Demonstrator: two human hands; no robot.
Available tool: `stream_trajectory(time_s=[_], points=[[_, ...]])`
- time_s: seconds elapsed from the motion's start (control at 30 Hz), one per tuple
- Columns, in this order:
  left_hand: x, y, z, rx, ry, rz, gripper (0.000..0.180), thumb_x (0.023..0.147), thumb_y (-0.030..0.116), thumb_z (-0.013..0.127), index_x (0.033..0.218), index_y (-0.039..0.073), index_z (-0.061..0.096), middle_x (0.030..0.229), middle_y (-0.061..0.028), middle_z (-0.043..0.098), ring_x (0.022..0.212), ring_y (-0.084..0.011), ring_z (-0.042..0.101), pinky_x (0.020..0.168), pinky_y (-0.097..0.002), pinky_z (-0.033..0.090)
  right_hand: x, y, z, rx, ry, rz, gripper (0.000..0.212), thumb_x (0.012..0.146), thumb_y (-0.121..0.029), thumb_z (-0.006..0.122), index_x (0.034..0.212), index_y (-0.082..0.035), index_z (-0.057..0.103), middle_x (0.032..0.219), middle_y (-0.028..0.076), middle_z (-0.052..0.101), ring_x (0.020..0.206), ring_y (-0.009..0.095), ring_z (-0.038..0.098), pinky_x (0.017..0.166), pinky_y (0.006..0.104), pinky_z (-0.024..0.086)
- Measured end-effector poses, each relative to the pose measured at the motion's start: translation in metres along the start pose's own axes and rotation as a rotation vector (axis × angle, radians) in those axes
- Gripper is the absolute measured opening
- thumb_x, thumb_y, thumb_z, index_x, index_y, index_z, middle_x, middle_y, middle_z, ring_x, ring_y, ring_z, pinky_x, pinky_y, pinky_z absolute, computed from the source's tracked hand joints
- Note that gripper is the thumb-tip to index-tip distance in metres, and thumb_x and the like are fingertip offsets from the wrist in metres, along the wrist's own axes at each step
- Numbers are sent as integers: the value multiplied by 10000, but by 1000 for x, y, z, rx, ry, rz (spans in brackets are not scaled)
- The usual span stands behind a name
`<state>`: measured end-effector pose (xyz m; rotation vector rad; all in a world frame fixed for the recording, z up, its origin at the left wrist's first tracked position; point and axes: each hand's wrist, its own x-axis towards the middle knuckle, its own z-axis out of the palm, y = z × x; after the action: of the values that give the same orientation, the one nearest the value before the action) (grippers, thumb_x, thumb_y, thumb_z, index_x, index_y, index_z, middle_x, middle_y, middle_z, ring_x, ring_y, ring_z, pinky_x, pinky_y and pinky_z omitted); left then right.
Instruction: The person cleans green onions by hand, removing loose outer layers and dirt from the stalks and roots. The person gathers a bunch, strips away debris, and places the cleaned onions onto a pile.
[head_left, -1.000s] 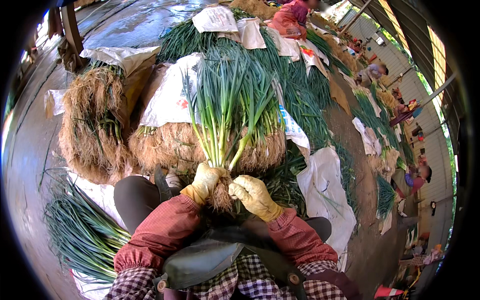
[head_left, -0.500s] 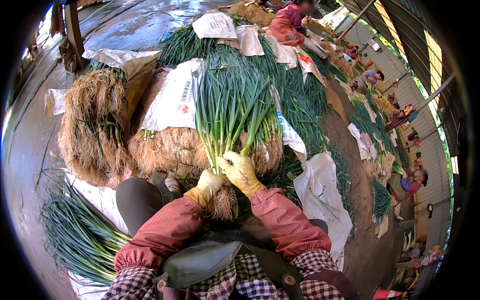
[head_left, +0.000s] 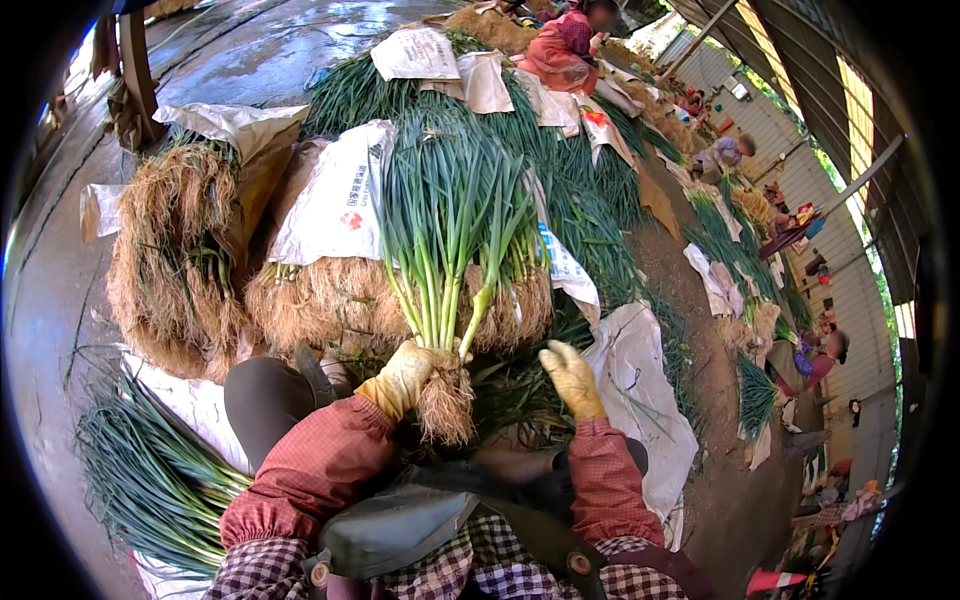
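My left hand, in a yellowish work glove, is closed round the white lower stems of a bunch of green onions. Its brown roots hang below my fist, and the long green leaves lean away from me. My right hand, gloved the same way, is off to the right of the bunch, holding nothing, with its fingers stretched out. Just beyond the held bunch lies a pile of onions with shaggy roots, partly under a white sack.
A rooty stack stands at the left. Cleaned green onions lie on white sacking near my left knee. A white sack lies by my right hand. Further off are more onion heaps and a person in a red apron.
My right hand has let go of the green onions and moved right, its fingers opening out. My left hand keeps its hold on the stems. The view has shifted slightly.
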<state>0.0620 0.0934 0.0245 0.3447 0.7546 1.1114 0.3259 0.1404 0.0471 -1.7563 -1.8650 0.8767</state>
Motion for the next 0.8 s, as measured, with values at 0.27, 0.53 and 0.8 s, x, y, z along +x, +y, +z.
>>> stream_trajectory(time_s=[0.27,0.53,0.8], points=[[-28,9,13,-7,-492,-5,339,750,94,644,1064,-5,560,915,-69,607,710,-77,560,507,-140,424,186,-123,68,1190,-459,-174,611,871,-515,414,1218,-12,437,1051,112,576,901,185,575,810,317,459],[4,22,-17,-182,286,41,155,743,-8,643,877,-54,581,706,-108,614,553,-165,583,468,-256,478,79,-121,98,296,-474,-1,750,761,-499,609,1217,56,391,1119,193,519,990,225,526,842,344,452],[7,14,-19,-91,324,149,98,767,11,620,858,-22,607,706,-80,605,547,-132,559,447,-240,450,78,-89,139,723,-506,-139,384,889,-313,501,1009,47,558,846,76,599,741,148,561,684,264,490]])
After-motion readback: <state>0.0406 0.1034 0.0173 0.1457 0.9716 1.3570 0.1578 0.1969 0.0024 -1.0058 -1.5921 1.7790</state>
